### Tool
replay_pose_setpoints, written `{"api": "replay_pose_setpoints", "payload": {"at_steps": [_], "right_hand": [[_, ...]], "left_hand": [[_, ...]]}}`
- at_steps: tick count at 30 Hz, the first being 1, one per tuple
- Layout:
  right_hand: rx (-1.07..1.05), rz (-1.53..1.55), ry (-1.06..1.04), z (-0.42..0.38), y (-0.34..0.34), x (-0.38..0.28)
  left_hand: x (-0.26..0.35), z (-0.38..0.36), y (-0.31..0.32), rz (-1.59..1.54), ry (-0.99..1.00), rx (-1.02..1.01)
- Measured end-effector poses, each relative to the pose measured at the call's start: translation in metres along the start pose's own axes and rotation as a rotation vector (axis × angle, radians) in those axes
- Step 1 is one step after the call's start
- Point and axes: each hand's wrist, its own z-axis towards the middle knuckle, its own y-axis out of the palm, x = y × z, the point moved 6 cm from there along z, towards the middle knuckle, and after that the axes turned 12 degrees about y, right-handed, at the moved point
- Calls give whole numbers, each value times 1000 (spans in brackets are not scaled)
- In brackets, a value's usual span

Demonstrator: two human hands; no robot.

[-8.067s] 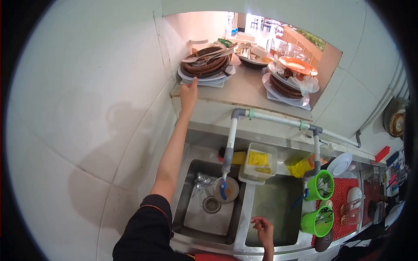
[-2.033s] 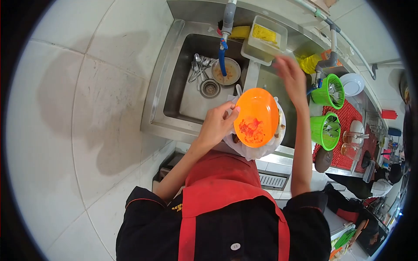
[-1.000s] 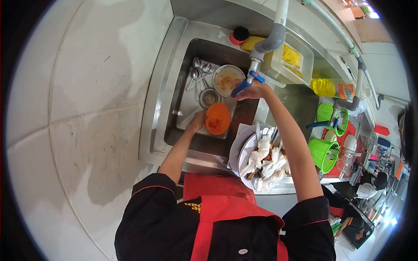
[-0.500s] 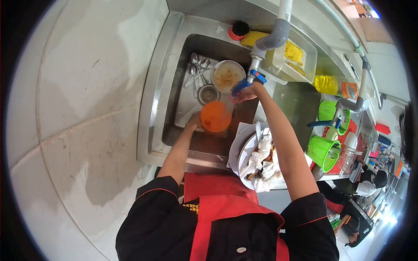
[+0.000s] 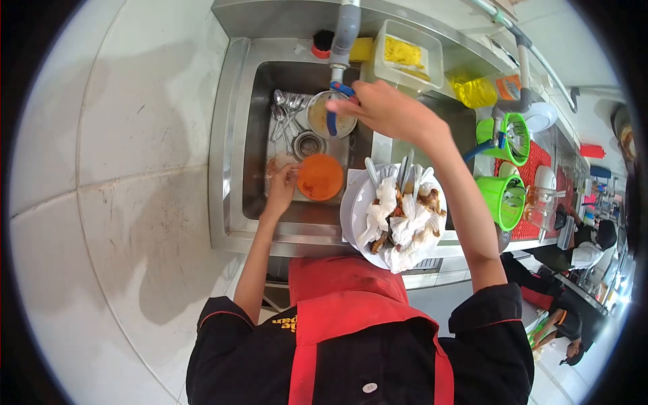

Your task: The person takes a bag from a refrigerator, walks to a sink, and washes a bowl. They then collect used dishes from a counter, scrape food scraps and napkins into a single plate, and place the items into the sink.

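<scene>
My left hand (image 5: pixel 282 189) grips the rim of an orange bowl (image 5: pixel 320 177) over the sink (image 5: pixel 260 145). Up at the faucet (image 5: pixel 339 64), my right hand (image 5: pixel 385 111) has its fingers at the blue handle (image 5: pixel 343 88). A white bowl (image 5: pixel 331 115) with cloudy liquid stands in the sink below the faucet. Beside it lie spoons and forks (image 5: pixel 289 108), near the round drain (image 5: pixel 308 145). Stacked plates (image 5: pixel 358 209) at the sink's front edge hold crumpled tissues (image 5: pixel 412 226), food scraps and cutlery.
A clear tub (image 5: pixel 435 57) with yellow sponges stands behind the basins. A yellow pouch (image 5: pixel 476 91) is right of it. Green baskets (image 5: pixel 496 199) with cutlery stand at a red mat (image 5: pixel 533 162). Two people (image 5: pixel 587 250) are at the far right.
My right hand has moved up onto the faucet handle, away from the orange bowl. Water no longer shows over that bowl. The camera view has shifted, showing more of the plates.
</scene>
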Motion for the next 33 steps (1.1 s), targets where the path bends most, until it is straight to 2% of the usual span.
{"api": "replay_pose_setpoints", "payload": {"at_steps": [2, 6, 10, 12, 14, 16, 18, 19, 22, 24, 25, 26, 27, 29, 33], "right_hand": [[230, -100, -12, 0, 2, -4], [380, -158, -209, 9, 20, -4], [405, -9, -117, 0, 15, -1], [411, 49, -60, -15, 12, 10], [251, 323, -21, -39, 12, 38], [123, 556, 119, -93, -6, 59], [283, 481, 156, -132, -1, 105], [170, 378, 335, -147, 12, 135], [135, 203, 476, -210, 66, 203], [144, 507, 597, -241, 126, 236], [134, 681, 563, -245, 146, 231], [139, 956, 601, -247, 157, 218], [241, 1099, 634, -249, 170, 215], [356, 1087, 684, -253, 174, 208], [512, 960, 631, -252, 183, 213]], "left_hand": [[29, -8, 10, -18, 11, 13], [79, -20, 32, -44, 98, -2], [108, -24, 52, -110, 82, -54], [124, -25, 61, -20, 170, -96], [133, -28, 68, 48, 218, -135], [136, -31, 73, 102, 225, -171], [133, -31, 74, 104, 204, -145], [131, -32, 74, 105, 191, -131], [130, -31, 75, 162, 172, -106], [138, -31, 76, 227, 118, -108], [140, -30, 78, 258, 93, -111], [138, -28, 80, 240, 79, -100], [132, -27, 81, 223, 61, -90], [127, -26, 82, 222, 39, -83], [117, -21, 85, 214, 30, -100]]}}
